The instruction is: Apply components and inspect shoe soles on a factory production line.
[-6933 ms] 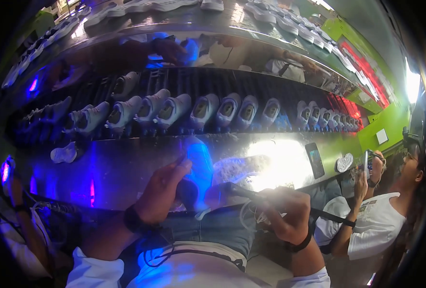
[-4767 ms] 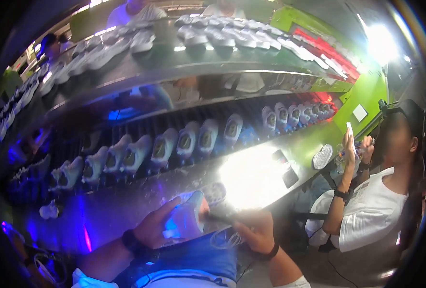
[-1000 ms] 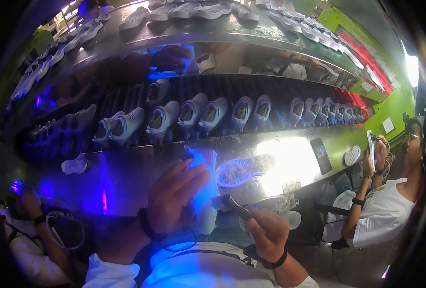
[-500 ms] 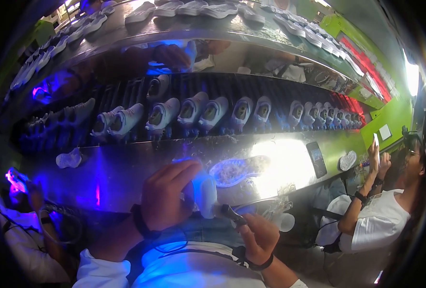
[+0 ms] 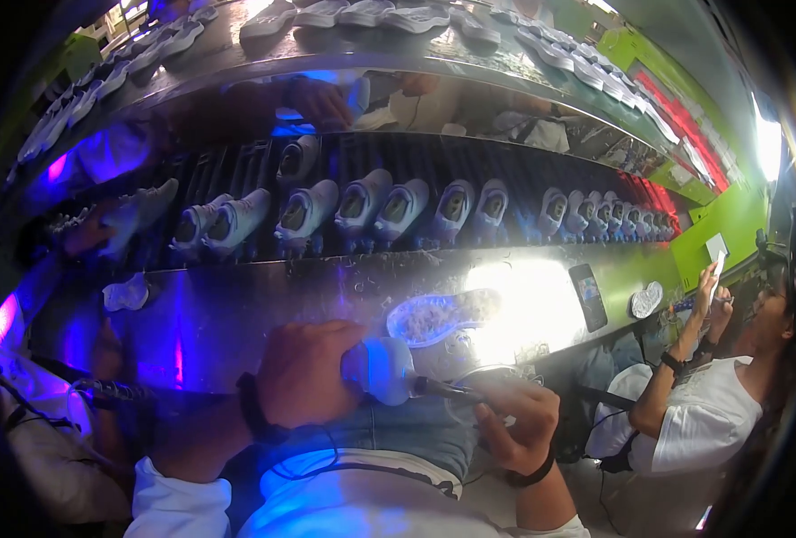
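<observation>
My left hand (image 5: 306, 369) is closed around a pale shoe (image 5: 382, 369), tinted blue by the light and held over the front edge of the bench. Only one rounded end of the shoe shows; my fingers hide part of it. In my right hand (image 5: 525, 420) is a brush (image 5: 447, 391) with a dark handle. Its tip points left and appears to touch the shoe's near right side; the bristles are hard to make out. Just beyond the shoe, a white shoe sole (image 5: 408, 321) lies on the bench with pale flaky bits on it.
A dark conveyor (image 5: 263, 188) carries a row of white shoes behind the metal bench (image 5: 223, 296). White soles (image 5: 416, 18) line the upper shelf. A phone (image 5: 588, 296) lies at right. A person (image 5: 703, 394) sits at right; another person's arm (image 5: 52, 278) reaches to the conveyor at left.
My right hand and the brush have moved right. The shoe has turned and shifted slightly in my left hand. At left, the other person's arm has reached toward the conveyor.
</observation>
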`<action>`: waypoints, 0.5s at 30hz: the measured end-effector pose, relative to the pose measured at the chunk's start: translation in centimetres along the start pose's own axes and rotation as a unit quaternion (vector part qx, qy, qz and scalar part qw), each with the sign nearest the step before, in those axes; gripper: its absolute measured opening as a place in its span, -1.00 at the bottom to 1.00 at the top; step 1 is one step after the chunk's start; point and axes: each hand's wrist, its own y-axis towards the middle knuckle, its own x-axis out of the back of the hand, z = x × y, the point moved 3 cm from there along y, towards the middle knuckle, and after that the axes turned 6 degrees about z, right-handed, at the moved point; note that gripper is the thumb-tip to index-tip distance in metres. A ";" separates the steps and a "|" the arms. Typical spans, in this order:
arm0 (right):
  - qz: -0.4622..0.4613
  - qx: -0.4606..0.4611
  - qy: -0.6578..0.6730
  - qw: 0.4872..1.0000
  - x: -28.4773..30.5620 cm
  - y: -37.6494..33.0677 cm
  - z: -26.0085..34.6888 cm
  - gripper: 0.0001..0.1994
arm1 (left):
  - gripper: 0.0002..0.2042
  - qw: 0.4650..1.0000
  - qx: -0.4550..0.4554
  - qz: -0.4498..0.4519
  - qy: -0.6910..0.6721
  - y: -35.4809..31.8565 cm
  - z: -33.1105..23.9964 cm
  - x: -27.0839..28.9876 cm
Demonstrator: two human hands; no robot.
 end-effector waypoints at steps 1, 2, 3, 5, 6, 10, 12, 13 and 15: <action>-0.002 0.000 0.000 1.000 0.1 -0.1 -0.1 -0.77 | -0.49 1.000 -0.002 0.001 0.001 0.0 0.0 0.0; 0.000 -0.011 0.022 1.000 0.1 -0.3 -0.5 -0.77 | -0.49 1.000 0.001 0.010 -0.012 -0.2 0.1 -0.1; 0.003 -0.021 0.045 0.999 0.1 -0.4 -0.8 -0.76 | -0.49 0.999 0.003 0.019 -0.025 -0.3 0.2 -0.2; 0.008 -0.034 0.073 0.997 -0.3 -0.4 -1.5 -0.76 | -0.48 0.999 -0.003 0.018 -0.042 -0.6 0.6 -0.5; 0.012 -0.046 0.102 0.994 -0.5 -0.4 -1.7 -0.76 | -0.47 0.998 -0.008 0.016 -0.058 -0.7 0.7 -0.6; 0.016 -0.049 0.138 0.989 -1.3 -0.5 -1.9 -0.75 | -0.48 0.995 0.002 0.048 -0.083 -0.9 0.9 -0.9; 0.026 -0.039 0.126 0.991 -1.6 -0.5 -1.8 -0.75 | -0.48 0.985 0.021 0.093 -0.145 -1.0 1.2 -1.1; 0.024 -0.039 0.127 0.991 -1.8 -0.5 -1.8 -0.75 | -0.48 0.985 0.021 0.094 -0.143 -1.1 1.2 -1.2; 0.013 -0.035 0.133 0.990 -2.0 -0.5 -1.8 -0.76 | -0.45 0.974 0.027 0.107 -0.198 -1.3 1.4 -1.4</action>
